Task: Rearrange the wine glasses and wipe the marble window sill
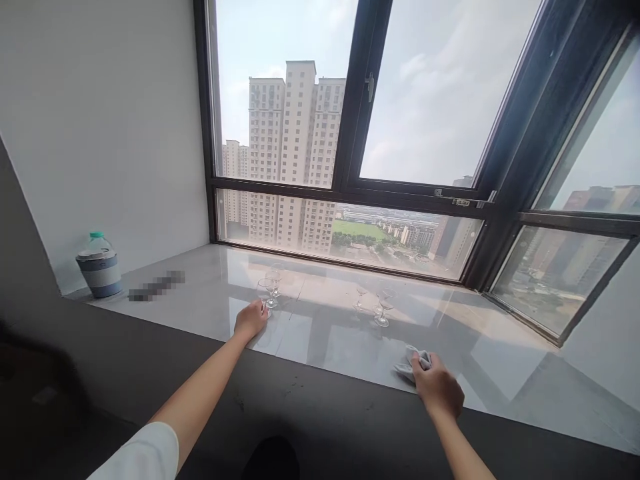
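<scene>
The left hand (pixel 250 319) is reaching to the foot of a wine glass (pixel 265 293) on the sill (pixel 200 300), fingers curling at its base; a firm grasp cannot be told. The right hand (pixel 437 387) is pressing a cloth (pixel 413 363) at the sill's front edge. More glasses (pixel 383 308) are standing between. A jug (pixel 100 265) is sitting far left. Seemingly glass-wiping is starting; lifting by the stem comes next.

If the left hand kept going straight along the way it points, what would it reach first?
The left hand points toward the window, and its fingertips are already at the base of the nearest wine glass. A second glass stands just behind it. Whether the fingers actually touch the glass is unclear.
</scene>
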`<control>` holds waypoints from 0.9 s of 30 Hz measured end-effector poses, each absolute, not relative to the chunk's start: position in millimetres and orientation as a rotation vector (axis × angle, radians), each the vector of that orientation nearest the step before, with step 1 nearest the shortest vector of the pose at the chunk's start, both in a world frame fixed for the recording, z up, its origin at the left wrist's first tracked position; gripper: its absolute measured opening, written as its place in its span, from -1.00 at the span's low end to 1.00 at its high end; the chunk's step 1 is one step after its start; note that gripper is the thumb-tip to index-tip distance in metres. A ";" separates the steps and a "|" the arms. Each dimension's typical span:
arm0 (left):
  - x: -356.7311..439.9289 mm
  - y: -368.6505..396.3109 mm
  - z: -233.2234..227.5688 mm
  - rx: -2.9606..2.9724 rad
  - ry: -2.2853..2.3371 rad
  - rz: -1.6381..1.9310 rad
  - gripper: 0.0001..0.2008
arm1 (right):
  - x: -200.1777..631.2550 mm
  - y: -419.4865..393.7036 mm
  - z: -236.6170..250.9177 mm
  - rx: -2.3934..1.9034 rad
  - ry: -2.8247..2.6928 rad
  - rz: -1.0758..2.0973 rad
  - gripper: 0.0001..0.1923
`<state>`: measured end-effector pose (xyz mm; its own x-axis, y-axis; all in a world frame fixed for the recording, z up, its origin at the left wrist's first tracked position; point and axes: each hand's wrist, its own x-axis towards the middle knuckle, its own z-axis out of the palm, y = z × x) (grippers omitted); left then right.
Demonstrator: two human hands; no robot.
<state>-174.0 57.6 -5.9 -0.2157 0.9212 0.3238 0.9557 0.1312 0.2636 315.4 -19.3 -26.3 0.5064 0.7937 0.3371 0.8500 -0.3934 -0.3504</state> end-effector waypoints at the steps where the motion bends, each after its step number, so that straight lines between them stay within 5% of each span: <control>1: -174.4 57.7 -5.9 -1.914 -2.305 -0.649 -0.70 | 315.6 -19.1 -26.4 -2.270 -1.348 -0.155 -0.47; 13: -182.3 59.2 3.4 -1.839 -2.526 -0.830 -0.71 | 315.7 -17.8 -27.7 -2.257 -1.339 -0.178 -0.48; 27: -188.8 56.8 8.8 -1.603 -2.467 -1.316 -0.48 | 306.2 -22.5 -15.0 -2.224 -1.313 -0.172 -0.59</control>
<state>-188.8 56.8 8.8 -0.5026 0.7936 0.3429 0.7270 0.1733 0.6644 306.2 -22.5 -15.0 0.5157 0.7716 0.3724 0.8416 -0.3748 -0.3888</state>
